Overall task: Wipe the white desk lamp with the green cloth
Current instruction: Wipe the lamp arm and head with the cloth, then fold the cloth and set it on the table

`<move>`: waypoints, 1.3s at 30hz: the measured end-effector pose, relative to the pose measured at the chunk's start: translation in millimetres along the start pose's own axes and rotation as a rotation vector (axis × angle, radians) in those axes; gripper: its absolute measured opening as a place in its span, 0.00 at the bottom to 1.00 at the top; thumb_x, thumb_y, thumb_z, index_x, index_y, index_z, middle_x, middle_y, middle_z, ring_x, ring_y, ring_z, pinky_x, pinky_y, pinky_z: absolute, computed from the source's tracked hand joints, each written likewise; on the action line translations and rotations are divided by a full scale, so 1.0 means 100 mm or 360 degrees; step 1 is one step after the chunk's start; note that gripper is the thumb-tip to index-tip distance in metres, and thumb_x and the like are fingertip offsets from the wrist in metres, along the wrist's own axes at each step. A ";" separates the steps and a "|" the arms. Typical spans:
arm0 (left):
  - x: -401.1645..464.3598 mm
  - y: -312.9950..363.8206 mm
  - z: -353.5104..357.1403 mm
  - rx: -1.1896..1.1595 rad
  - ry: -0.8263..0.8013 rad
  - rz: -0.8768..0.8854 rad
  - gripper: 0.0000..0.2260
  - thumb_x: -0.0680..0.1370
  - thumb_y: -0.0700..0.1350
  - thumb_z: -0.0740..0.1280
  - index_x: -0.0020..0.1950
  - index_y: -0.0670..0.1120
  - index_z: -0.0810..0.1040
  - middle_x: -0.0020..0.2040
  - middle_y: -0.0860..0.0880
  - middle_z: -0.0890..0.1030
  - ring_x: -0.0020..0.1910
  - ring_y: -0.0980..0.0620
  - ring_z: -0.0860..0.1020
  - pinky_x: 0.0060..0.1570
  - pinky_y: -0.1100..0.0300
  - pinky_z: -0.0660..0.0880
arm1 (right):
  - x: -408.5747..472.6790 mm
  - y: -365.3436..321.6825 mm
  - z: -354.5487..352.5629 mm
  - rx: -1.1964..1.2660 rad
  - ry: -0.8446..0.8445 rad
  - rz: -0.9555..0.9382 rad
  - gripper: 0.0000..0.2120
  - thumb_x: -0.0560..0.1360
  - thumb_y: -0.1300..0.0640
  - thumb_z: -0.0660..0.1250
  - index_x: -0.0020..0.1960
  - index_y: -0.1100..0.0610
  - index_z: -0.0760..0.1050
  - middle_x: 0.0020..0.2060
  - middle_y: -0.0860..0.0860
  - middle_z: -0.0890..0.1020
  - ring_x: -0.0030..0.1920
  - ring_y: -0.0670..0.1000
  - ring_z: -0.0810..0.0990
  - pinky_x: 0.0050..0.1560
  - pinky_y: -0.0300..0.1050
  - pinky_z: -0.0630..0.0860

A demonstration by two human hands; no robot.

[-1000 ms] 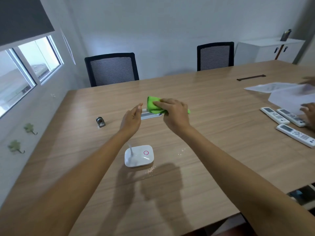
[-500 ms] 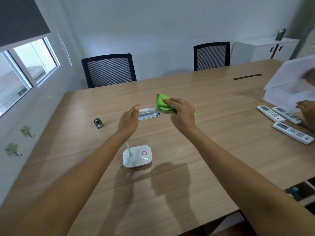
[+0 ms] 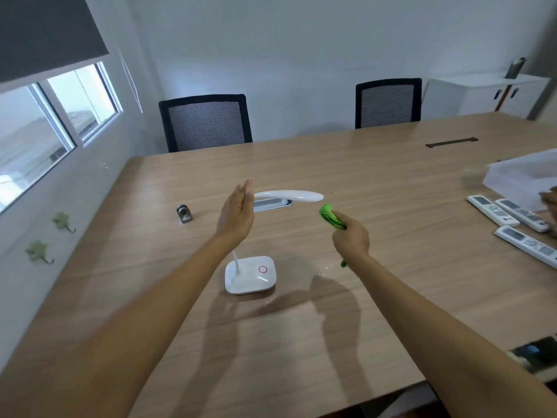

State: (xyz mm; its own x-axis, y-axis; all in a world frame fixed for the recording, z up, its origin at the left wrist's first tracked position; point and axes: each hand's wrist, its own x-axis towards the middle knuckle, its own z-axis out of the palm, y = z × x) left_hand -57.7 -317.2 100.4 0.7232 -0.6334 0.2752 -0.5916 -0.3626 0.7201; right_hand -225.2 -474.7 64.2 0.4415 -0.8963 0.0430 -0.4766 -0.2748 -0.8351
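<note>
The white desk lamp stands on the wooden table: its square base (image 3: 251, 276) with a pink ring sits in the middle, and its long head (image 3: 291, 195) stretches horizontally to the right above the table. My left hand (image 3: 236, 212) is held flat with straight fingers at the left end of the lamp head; whether it touches is hidden. My right hand (image 3: 351, 235) grips the bunched green cloth (image 3: 330, 217) just below and right of the head's tip, apart from it.
Three white remote controls (image 3: 509, 217) and white papers (image 3: 524, 176) lie at the right, with another person's hand (image 3: 551, 200) there. A small metal object (image 3: 184, 213) sits left. A cable slot (image 3: 272, 204) lies under the lamp head. Two black chairs (image 3: 206, 122) stand behind.
My right hand slid the green cloth rightward along the lamp head and off its tip, now lower and clear of it. The left hand stayed by the head's left end.
</note>
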 end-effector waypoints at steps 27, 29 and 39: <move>-1.72 -1.54 -0.60 -0.1078 -0.0809 -0.1394 0.03 0.74 0.46 0.70 0.45 0.48 0.78 0.37 0.53 0.77 0.31 0.60 0.73 0.29 0.70 0.71 | -1.20 -0.50 1.69 0.1144 -0.1544 0.1133 0.10 0.75 0.71 0.54 0.47 0.63 0.73 0.42 0.59 0.78 0.42 0.56 0.78 0.52 0.55 0.75; -1.79 -1.63 -0.69 -0.1118 -0.0660 -0.1406 0.02 0.74 0.43 0.70 0.46 0.47 0.80 0.38 0.53 0.81 0.34 0.59 0.77 0.33 0.69 0.75 | -1.28 -0.55 1.83 0.1165 -0.1605 0.1183 0.11 0.75 0.71 0.55 0.53 0.64 0.72 0.46 0.59 0.77 0.43 0.57 0.78 0.54 0.55 0.74; -2.04 -2.00 -1.26 -0.1068 -0.0334 -0.1745 0.03 0.74 0.38 0.64 0.44 0.45 0.76 0.42 0.48 0.79 0.36 0.55 0.79 0.40 0.63 0.77 | -1.41 -0.81 2.32 0.0840 -0.1742 0.0917 0.02 0.74 0.63 0.65 0.44 0.57 0.73 0.41 0.52 0.78 0.41 0.50 0.77 0.43 0.43 0.75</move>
State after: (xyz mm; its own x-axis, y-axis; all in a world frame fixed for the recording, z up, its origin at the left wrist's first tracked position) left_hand -42.2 -28.8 -19.4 0.6078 -0.3435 -0.7159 0.6046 -0.3843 0.6977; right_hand -73.0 -245.7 -1.7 0.7729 -0.0327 -0.6337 -0.5607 0.4325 -0.7061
